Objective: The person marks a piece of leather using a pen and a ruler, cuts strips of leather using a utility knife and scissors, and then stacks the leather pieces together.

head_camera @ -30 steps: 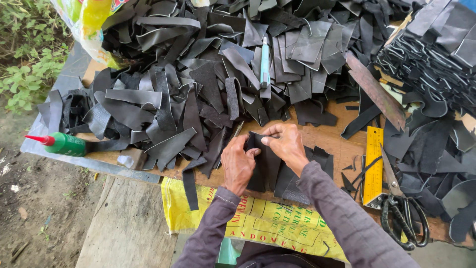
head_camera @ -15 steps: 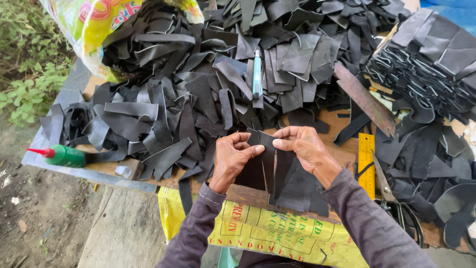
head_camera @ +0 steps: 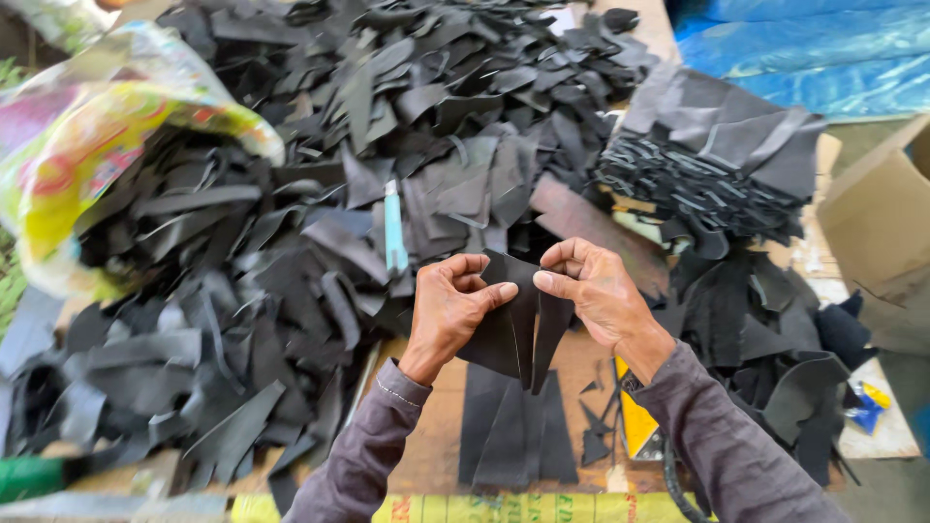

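Observation:
Both hands hold a black piece of cut sheet material (head_camera: 516,329) up above the wooden table (head_camera: 441,436). My left hand (head_camera: 453,310) pinches its left edge with thumb and fingers. My right hand (head_camera: 596,291) pinches the top right edge. The piece hangs down folded in a V shape between them. Below it, flat black pieces (head_camera: 513,431) lie on the table.
A large heap of black scraps (head_camera: 320,194) covers the table, with a light blue cutter (head_camera: 392,228) on it. A colourful plastic sack (head_camera: 107,126) lies at the left, a stack of black strips (head_camera: 707,174) at the right, a cardboard box (head_camera: 882,223) far right, a yellow tool (head_camera: 635,426) beside my right arm.
Both hands have lifted the black piece off the table and raised it. The view has tilted up and closer, so the green bottle and scissors have left the picture.

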